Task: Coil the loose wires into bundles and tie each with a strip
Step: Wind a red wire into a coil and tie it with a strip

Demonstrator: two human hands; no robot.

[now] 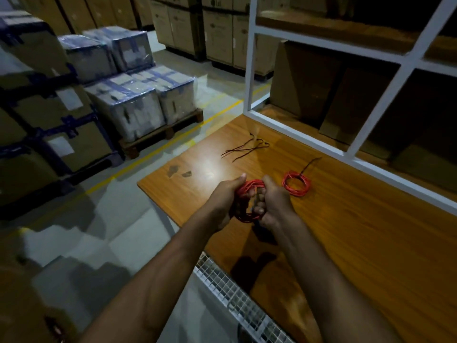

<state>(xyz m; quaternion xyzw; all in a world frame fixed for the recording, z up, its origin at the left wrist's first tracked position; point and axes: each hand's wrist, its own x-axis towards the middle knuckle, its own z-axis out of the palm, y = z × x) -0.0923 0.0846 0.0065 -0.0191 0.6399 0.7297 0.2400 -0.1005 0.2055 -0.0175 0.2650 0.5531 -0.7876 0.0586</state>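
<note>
Red wire coil getting gripped over the wooden table, left hand clenching round its 9 o'clock side, right hand curling fingers round the 3 o'clock side. Sitting flat at 2 o'clock, nearby: second red coil. Lying farther off around 12 o'clock: thin dark strips.

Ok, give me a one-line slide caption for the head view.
Both hands, left hand and right hand, grip a red wire coil above the wooden table.
</note>
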